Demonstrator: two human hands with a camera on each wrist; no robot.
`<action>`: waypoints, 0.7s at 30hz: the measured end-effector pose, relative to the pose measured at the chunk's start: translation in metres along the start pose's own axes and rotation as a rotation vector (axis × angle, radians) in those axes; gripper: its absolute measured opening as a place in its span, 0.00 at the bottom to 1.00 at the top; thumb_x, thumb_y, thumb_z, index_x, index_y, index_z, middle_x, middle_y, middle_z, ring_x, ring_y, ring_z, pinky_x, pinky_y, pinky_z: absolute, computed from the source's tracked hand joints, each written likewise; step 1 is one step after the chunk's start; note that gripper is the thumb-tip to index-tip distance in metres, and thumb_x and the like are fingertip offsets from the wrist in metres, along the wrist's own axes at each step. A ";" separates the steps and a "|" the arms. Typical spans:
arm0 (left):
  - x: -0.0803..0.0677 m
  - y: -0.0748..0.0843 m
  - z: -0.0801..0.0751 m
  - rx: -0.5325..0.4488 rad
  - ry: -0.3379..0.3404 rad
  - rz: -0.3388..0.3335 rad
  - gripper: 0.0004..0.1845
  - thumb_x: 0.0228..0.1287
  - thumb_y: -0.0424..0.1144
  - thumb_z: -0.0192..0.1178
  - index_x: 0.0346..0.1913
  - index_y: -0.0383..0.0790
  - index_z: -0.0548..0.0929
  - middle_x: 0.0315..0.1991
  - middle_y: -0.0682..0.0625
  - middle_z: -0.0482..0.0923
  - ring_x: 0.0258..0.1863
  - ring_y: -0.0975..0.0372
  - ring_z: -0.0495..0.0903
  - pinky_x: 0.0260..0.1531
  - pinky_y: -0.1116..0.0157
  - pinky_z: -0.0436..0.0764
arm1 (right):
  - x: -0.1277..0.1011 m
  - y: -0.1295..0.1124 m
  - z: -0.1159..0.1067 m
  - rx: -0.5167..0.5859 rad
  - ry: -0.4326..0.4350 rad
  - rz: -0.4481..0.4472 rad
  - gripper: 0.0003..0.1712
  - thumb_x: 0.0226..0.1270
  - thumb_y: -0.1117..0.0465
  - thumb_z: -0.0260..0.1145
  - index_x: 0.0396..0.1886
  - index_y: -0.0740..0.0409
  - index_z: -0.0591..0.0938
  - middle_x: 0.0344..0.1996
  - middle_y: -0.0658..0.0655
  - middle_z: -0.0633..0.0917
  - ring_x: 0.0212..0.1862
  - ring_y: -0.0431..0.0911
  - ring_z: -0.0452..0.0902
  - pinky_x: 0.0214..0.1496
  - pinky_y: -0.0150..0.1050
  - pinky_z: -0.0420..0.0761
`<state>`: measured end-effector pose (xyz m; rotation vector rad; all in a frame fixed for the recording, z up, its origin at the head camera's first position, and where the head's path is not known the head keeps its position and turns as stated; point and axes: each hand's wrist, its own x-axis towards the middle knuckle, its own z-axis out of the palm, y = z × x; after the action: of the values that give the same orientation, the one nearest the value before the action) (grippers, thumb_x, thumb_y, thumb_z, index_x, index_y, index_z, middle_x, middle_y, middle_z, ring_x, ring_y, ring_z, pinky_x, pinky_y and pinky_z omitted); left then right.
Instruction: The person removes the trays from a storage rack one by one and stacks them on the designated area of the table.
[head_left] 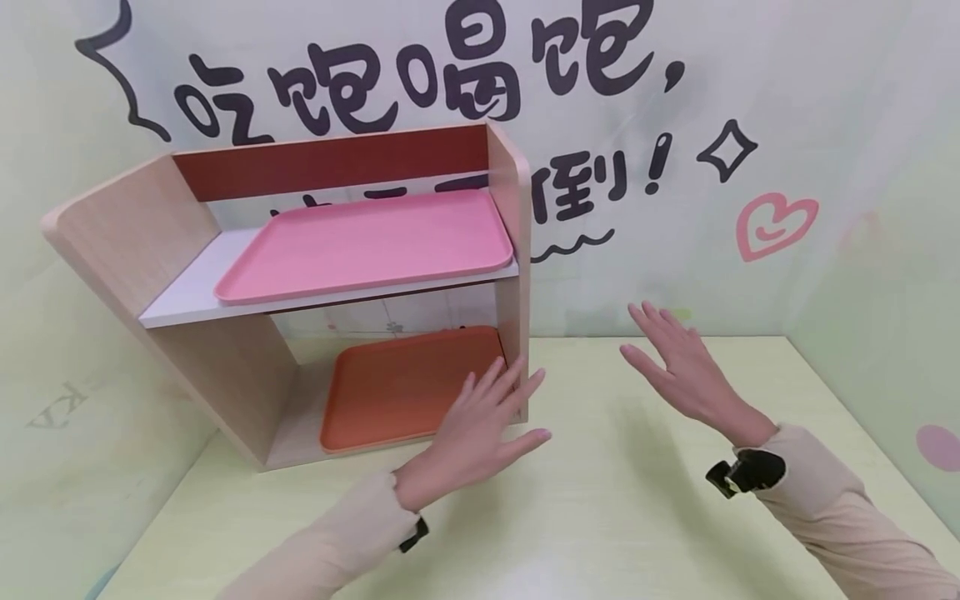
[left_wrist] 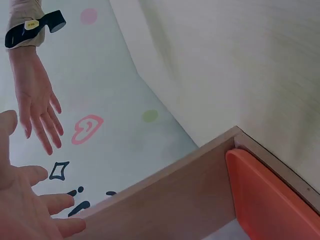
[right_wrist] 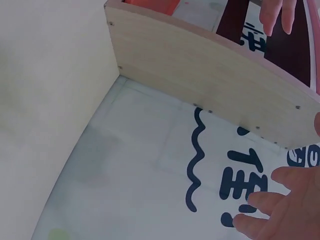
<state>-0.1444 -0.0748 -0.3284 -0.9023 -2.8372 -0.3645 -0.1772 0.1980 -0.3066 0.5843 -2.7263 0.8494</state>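
A two-tier wooden shelf (head_left: 120, 225) stands on the left of the table. On its upper board lies a pink tray (head_left: 367, 246), and an orange tray (head_left: 405, 387) is on the lower level. My left hand (head_left: 472, 437), fingers spread and holding nothing, hovers in front of the shelf's lower right corner, covering part of the orange tray in the head view. To the right of the shelf, my right hand (head_left: 686, 371) is raised above the table with fingers extended and nothing in it. The left wrist view shows the orange tray (left_wrist: 270, 200) inside the shelf's side panel (left_wrist: 180, 200).
The pale table (head_left: 600, 500) reaches to a wall (head_left: 675, 283) with black lettering and a pink heart (head_left: 776, 225). Another wall (head_left: 900, 333) borders the table on the right. Both wrists wear black straps, one of them the right strap (head_left: 750, 472).
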 end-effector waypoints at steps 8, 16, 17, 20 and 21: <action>-0.033 -0.030 -0.028 0.135 0.113 -0.021 0.36 0.58 0.64 0.43 0.68 0.57 0.50 0.69 0.53 0.42 0.67 0.54 0.38 0.60 0.47 0.45 | 0.011 -0.020 -0.004 0.038 -0.073 -0.031 0.38 0.64 0.46 0.52 0.68 0.55 0.52 0.67 0.59 0.50 0.67 0.55 0.38 0.61 0.60 0.43; -0.063 -0.057 -0.060 0.174 0.197 -0.099 0.37 0.58 0.62 0.47 0.68 0.52 0.53 0.68 0.51 0.46 0.67 0.55 0.39 0.60 0.46 0.45 | 0.025 -0.040 -0.007 -0.071 -0.095 -0.102 0.40 0.61 0.45 0.56 0.68 0.55 0.54 0.67 0.60 0.52 0.67 0.55 0.43 0.62 0.56 0.49; -0.067 -0.061 -0.064 0.174 0.206 -0.116 0.37 0.58 0.62 0.47 0.68 0.52 0.52 0.68 0.51 0.47 0.67 0.55 0.40 0.60 0.46 0.46 | 0.027 -0.043 -0.008 -0.060 -0.090 -0.111 0.40 0.61 0.47 0.57 0.68 0.56 0.55 0.67 0.61 0.53 0.67 0.55 0.44 0.62 0.55 0.49; -0.077 -0.074 -0.077 0.150 0.255 -0.166 0.37 0.59 0.59 0.48 0.68 0.51 0.52 0.68 0.49 0.48 0.67 0.53 0.42 0.59 0.45 0.48 | 0.035 -0.050 -0.008 -0.012 -0.048 -0.144 0.39 0.59 0.52 0.60 0.67 0.59 0.57 0.65 0.63 0.55 0.66 0.55 0.47 0.62 0.53 0.52; -0.081 -0.079 -0.082 0.135 0.277 -0.182 0.37 0.59 0.58 0.49 0.68 0.51 0.52 0.68 0.48 0.48 0.67 0.53 0.43 0.59 0.44 0.48 | 0.037 -0.052 -0.008 0.006 -0.026 -0.160 0.39 0.58 0.54 0.62 0.66 0.60 0.57 0.65 0.63 0.57 0.66 0.55 0.49 0.62 0.53 0.53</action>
<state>-0.1200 -0.2035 -0.2812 -0.5234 -2.6536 -0.2889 -0.1870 0.1522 -0.2619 0.8085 -2.6570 0.8156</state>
